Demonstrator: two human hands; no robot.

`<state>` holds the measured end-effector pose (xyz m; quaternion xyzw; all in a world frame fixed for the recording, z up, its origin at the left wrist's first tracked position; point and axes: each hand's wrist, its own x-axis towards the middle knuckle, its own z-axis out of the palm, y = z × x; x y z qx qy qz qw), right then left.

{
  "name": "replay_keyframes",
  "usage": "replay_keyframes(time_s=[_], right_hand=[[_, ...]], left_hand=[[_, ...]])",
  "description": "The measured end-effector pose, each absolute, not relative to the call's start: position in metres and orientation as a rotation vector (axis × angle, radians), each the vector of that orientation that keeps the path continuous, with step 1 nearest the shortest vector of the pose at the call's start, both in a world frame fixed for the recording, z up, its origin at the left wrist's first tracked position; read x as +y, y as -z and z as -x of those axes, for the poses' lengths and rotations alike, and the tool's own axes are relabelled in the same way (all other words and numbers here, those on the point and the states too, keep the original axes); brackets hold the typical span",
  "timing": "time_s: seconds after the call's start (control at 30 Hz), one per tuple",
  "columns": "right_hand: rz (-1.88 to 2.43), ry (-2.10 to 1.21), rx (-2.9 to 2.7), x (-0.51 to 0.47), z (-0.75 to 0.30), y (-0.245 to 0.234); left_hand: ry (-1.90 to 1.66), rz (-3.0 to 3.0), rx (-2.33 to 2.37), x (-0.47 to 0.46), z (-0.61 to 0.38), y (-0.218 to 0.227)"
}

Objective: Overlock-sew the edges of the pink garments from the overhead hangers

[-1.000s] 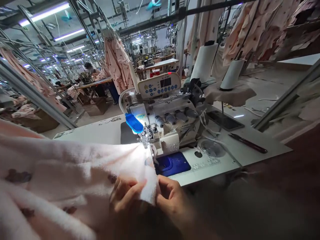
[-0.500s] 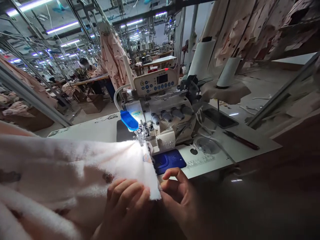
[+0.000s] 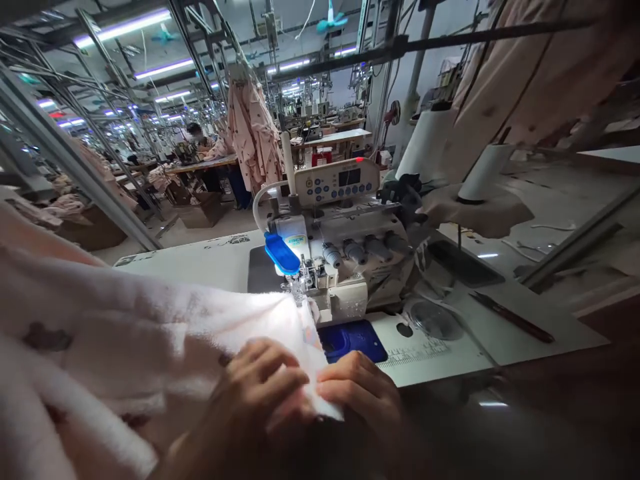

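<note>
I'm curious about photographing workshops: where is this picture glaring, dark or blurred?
In the head view, the pale fabric washes out white beside the sewing machine; same head view, the left hand and right hand trail into dark blur below; head view again, the ceiling lights glare.
</note>
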<state>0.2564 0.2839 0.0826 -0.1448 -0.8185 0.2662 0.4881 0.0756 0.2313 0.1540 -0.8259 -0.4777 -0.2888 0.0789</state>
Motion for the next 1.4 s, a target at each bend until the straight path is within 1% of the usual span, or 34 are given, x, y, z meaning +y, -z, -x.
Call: replay_keyframes(time_s=[0.13, 0.23, 0.43, 0.67, 0.77, 0.87, 1.03, 1.23, 1.4], right_hand=[[0.393, -0.562, -1.983, 0.288, -0.262, -0.074], [0.406, -0.487, -1.951, 0.29, -0.262, -0.066], [0.39, -0.378, -1.9, 0.299, -0.255, -0.058], [0.404, -0.299, -1.953, 0.315, -0.246, -0.075], [0.461, -0.237, -1.915, 0.317, -0.24, -0.075], [0.512, -0.243, -1.889, 0.315, -0.238, -0.071], [0.474, -0.278, -1.902, 0.318, -0.239, -0.072], [0.438, -0.342, -1.872, 0.329, -0.235, -0.073], [0.433, -0.291, -1.873, 0.342, -0.227, -0.074]], left_hand=[[0.501, 2.346, -1.606, 0.257, -0.06, -0.155], [0.412, 2.28, -1.638, 0.263, -0.055, -0.142], [0.398, 2.291, -1.647, 0.267, -0.054, -0.134], [0.424, 2.304, -1.673, 0.287, -0.039, -0.138], [0.613, 2.226, -1.554, 0.277, -0.049, -0.133], [0.81, 2.183, -1.405, 0.258, -0.067, -0.119], [0.564, 2.101, -1.414, 0.246, -0.078, -0.105], [0.531, 2.157, -1.493, 0.252, -0.066, -0.115], [0.456, 2.214, -1.508, 0.263, -0.053, -0.121]])
